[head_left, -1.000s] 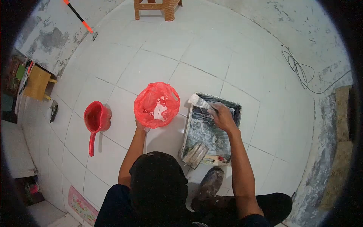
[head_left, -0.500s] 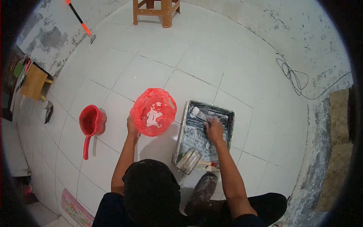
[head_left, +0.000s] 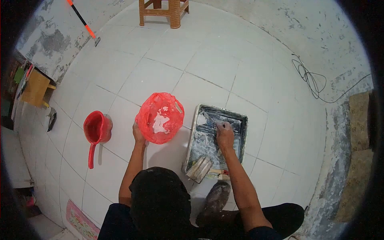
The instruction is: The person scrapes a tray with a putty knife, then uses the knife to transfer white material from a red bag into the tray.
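My right hand [head_left: 225,132] grips a paintbrush [head_left: 209,118] and presses its white-coated bristles into the far left part of a dark paint tray [head_left: 242,132] smeared with white paint. My left hand [head_left: 138,133] holds the near left rim of a red bucket lined with a red plastic bag [head_left: 160,117], which has white paint inside. A second, wider brush [head_left: 200,168] lies across the tray's near end. My paint-spattered shoe [head_left: 216,198] rests just below the tray.
A red handled scoop [head_left: 96,130] stands on the white tiles left of the bucket. A wooden stool [head_left: 163,10] is at the far end. A coiled cable [head_left: 310,78] lies by the right wall. An orange-and-black pole [head_left: 82,18] leans on the left wall.
My right hand drew the brush from the tray's far edge down into it, toward the left. The view shifted slightly; my left hand stays on the bucket rim.
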The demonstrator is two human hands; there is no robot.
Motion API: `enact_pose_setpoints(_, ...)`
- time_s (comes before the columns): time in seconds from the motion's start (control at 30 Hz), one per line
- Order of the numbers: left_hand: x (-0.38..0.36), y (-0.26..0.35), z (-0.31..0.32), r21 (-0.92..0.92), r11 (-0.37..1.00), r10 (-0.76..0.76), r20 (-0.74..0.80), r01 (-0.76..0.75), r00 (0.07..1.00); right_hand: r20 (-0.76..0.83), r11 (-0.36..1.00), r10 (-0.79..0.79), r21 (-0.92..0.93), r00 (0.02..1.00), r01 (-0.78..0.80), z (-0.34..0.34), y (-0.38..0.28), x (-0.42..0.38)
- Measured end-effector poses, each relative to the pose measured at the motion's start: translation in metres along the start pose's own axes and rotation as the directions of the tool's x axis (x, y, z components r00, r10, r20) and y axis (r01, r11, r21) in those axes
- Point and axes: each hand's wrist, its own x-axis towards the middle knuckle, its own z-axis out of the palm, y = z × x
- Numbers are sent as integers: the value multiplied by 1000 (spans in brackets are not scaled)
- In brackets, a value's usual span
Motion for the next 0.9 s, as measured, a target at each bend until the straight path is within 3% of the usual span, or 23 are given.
enact_pose_setpoints(0.1, -2, 0, -1, 20, 1000, 1, 55, -2, 998, 47, 997, 71, -32, 996, -70, 0, 3, 1)
enact_pose_setpoints(0.2, 5, -4, -16, -44, 997, -60, 70, 63, 996, 88, 981, 161, 98, 983, -170, -18, 4, 9)
enact_pose_setpoints(0.3, 7, -3, -19, -86, 993, -83, 25, 85, 996, -1, 974, 216, 72, 976, -215, -44, 2, 28)
enact_pose_setpoints(0.37, 2, 2, -8, -125, 991, -50, 41, 54, 998, 107, 911, 310, 252, 945, -327, -64, 1, 42)
enact_pose_setpoints(0.4, 1, 3, -8, -112, 993, -39, 59, 45, 997, 116, 911, 304, 256, 946, -324, -67, 3, 47)
enact_pose_setpoints(0.47, 0, 6, -7, -96, 995, -24, 71, 31, 997, 111, 935, 182, 289, 977, -207, -69, 4, 58)
enact_pose_setpoints(0.57, -1, 9, -8, -116, 992, -46, 62, 53, 997, 210, 929, 57, 346, 976, -129, -81, -57, 77)
enact_pose_setpoints(0.73, -4, 17, -3, -138, 987, -78, 48, 84, 996, 377, 945, -245, 297, 893, 135, -26, -138, 62)
enact_pose_setpoints(0.83, -8, 23, -4, -103, 989, -102, 33, 105, 994, 462, 979, -173, 180, 870, 99, 24, -164, 39)
enact_pose_setpoints(0.9, -3, 17, -16, -88, 991, -96, 56, 100, 994, 418, 976, -190, 181, 888, 124, 48, -163, 28)
